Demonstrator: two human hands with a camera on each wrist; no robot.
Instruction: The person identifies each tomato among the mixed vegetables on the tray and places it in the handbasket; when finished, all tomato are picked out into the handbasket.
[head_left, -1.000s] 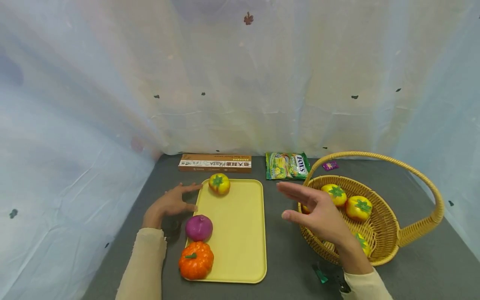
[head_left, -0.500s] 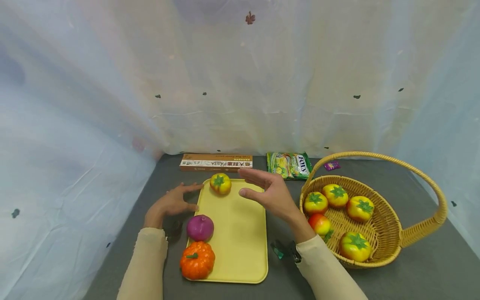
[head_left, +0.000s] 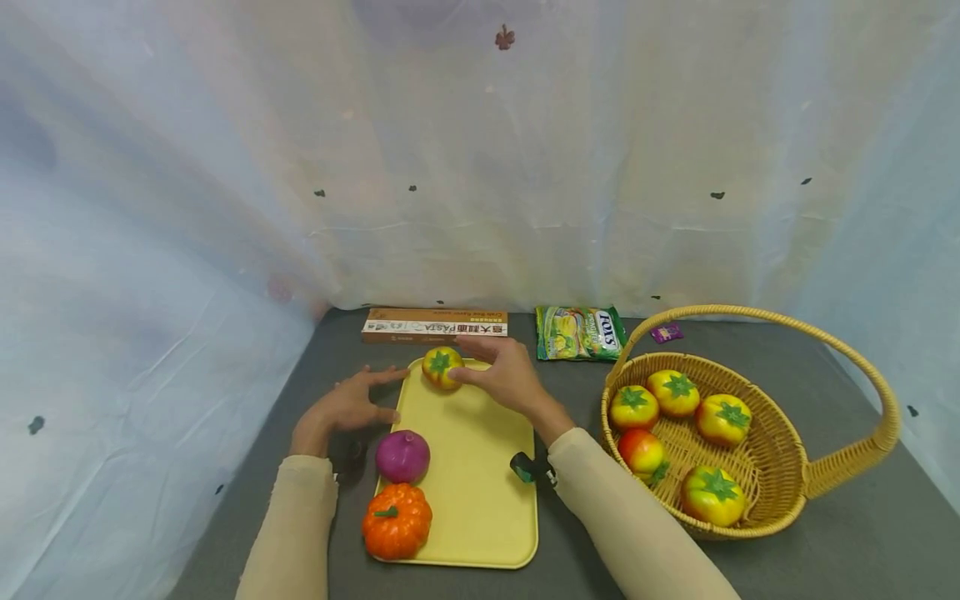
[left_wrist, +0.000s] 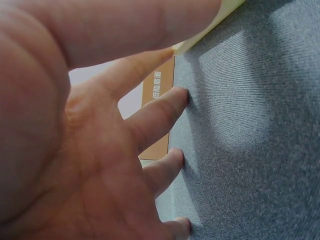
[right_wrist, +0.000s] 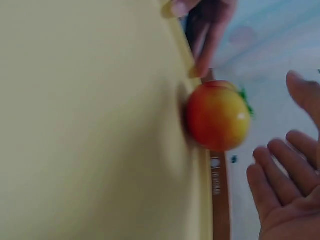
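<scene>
On the far left corner of the yellow tray [head_left: 480, 467] sits a yellow-red persimmon [head_left: 442, 367] with a green leafy top. My right hand [head_left: 506, 375] hovers just right of it, thumb and fingers parted. The right wrist view shows a gap between those fingers and the persimmon [right_wrist: 218, 116]. Along the tray's left edge my left hand [head_left: 345, 406] is spread, its thumb and index finger at the rim; in the left wrist view its other fingertips reach the grey cloth. A purple onion [head_left: 402, 456] and an orange pumpkin [head_left: 397, 522] lie on the tray's left side.
To the right stands a wicker basket [head_left: 780, 500] with a tall handle, holding several persimmons [head_left: 712, 494]. Behind the tray lie a pasta box [head_left: 435, 326], a green candy bag [head_left: 580, 332] and a small purple packet [head_left: 667, 332]. A pale curtain [head_left: 480, 167] closes the back.
My right hand has moved left from beside the basket, across the tray, to the persimmon at its far corner. My left hand stays at the tray's left edge.
</scene>
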